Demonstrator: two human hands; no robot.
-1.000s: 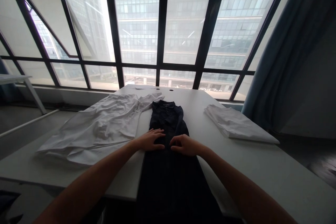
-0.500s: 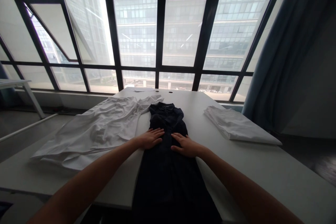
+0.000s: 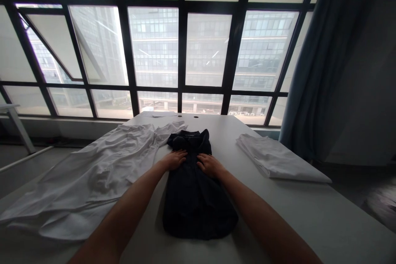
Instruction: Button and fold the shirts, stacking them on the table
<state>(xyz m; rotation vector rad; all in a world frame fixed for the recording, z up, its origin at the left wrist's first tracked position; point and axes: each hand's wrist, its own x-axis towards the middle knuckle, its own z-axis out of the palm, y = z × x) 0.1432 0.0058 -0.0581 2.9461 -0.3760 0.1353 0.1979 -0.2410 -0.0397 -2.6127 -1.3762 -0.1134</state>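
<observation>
A dark navy garment (image 3: 198, 202) lies lengthwise on the white table (image 3: 278, 218), its collar end toward the window and its rounded lower end near me. My left hand (image 3: 175, 159) rests on the left side of its upper part, fingers stretched out and pointing inward. My right hand (image 3: 210, 165) lies on the right side at about the same height, its fingers spread on the cloth. A narrow strip of dark fabric shows between the two hands. Neither hand visibly grips the cloth; the palms hide what is under them.
A rumpled white garment (image 3: 102, 173) spreads over the table's left side. Folded white cloth (image 3: 278, 159) lies on the right. Large windows stand behind the table, a blue-grey curtain (image 3: 312, 70) hangs at the right, and part of another white table (image 3: 20, 128) shows at far left.
The dark garment's lower end now lies wholly in view on the table; before, it ran past the near edge. Both hands still rest on the garment. The view has shifted slightly.
</observation>
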